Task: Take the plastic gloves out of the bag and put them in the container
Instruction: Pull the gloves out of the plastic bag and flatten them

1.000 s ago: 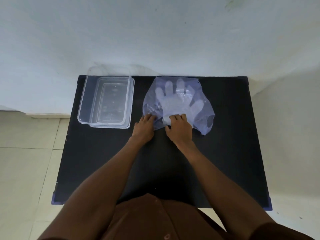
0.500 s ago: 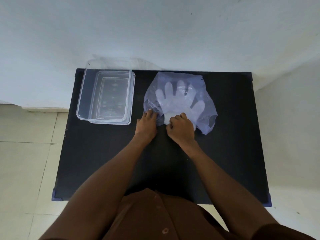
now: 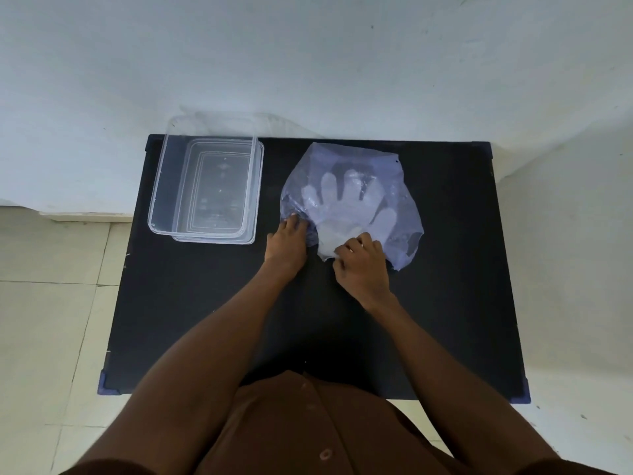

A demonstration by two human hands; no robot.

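The right hand point(image 3: 361, 265) has drawn the gloves point(image 3: 346, 207) slightly out of the bag point(image 3: 394, 173), pinching their cuff; the left hand point(image 3: 287, 241) pins the bag's mouth to the bench point(image 3: 445, 303). Thin film may slip or drag the bag along, away from the container point(image 3: 157, 200) at left.

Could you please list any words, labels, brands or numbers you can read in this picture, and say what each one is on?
None can be read.
Container: faint moulded marks on its clear base, too small and blurred to read.
Bag: no print visible.
Plastic gloves: no print visible.
Table: plain black, no markings.
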